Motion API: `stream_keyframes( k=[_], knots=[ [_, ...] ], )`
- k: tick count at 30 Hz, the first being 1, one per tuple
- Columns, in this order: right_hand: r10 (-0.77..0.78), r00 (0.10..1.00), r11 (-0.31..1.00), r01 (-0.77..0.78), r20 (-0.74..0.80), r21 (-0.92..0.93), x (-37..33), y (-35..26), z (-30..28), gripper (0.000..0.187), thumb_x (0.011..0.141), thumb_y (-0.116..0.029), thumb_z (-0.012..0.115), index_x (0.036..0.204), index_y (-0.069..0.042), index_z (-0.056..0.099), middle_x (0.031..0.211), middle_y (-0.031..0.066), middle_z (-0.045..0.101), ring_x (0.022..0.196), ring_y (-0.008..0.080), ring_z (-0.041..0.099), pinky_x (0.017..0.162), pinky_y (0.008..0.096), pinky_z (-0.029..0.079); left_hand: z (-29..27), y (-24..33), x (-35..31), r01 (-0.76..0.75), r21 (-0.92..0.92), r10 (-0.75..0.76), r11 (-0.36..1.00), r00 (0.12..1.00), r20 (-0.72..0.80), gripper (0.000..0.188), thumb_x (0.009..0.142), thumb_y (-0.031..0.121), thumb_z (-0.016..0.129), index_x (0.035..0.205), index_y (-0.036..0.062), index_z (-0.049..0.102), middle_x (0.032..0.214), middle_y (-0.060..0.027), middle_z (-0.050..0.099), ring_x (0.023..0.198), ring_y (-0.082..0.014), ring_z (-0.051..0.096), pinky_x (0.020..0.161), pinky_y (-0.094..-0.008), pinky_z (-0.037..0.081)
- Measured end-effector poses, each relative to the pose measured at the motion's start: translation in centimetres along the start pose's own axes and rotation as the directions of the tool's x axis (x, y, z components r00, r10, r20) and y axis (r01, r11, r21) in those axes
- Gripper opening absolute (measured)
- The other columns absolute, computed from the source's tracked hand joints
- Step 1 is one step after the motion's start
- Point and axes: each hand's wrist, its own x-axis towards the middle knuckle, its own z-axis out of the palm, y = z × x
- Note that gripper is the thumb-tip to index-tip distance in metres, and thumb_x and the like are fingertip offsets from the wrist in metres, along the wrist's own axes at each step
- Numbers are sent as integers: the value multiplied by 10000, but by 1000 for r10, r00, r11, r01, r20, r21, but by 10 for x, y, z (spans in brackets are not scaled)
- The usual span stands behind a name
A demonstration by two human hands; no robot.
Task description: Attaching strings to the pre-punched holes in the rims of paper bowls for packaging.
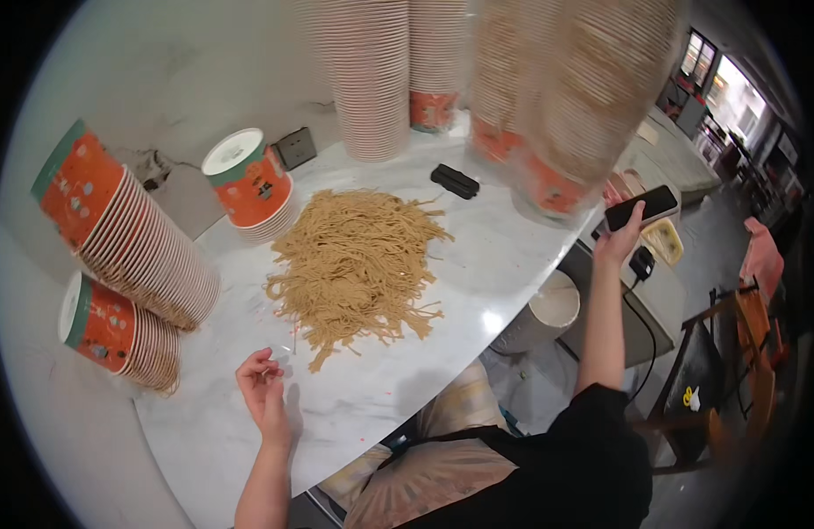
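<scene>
A heap of tan, string-like strands (358, 264) lies loosely on the white marbled table (504, 256); I cannot tell whether they are cord or noodles. My left hand (264, 392) hovers over the table at the near left of the heap. Its fingers are loosely curled and apart, with nothing visible in them. Out past the table's right edge, my right hand (620, 238) is closed around a dark smartphone (642, 208), held above a side counter.
Orange-and-green paper cup stacks lean at the left (138, 234), with a shorter stack (248, 185) behind the heap. Tall stacks (367, 79) stand at the back. A black object (455, 181) lies nearby. Right are a bucket (555, 300), a cabled charger (642, 263) and a wooden chair (751, 353).
</scene>
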Motion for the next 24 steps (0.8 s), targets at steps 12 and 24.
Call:
stream_keyframes(
  k=[12,24],
  knots=[
    [339,930,934,-315,140,-171,193,131,-80,425,1023,-339,539,1262,-5,648,1134,131,728,1027,343,689,925,450,526,11,12,8,80,-93,-85,992,995,-55,324,883,62,584,1184,60,463,1300,-119,519,969,-130,519,918,-308,446],
    [160,961,627,76,224,-776,149,161,-16,408,986,-319,577,1235,-4,648,1089,185,725,1011,373,690,877,464,536,16,18,12,149,-153,-159,977,985,-62,315,872,93,613,1148,73,463,1258,-111,533,924,-117,527,876,-300,450]
  ],
)
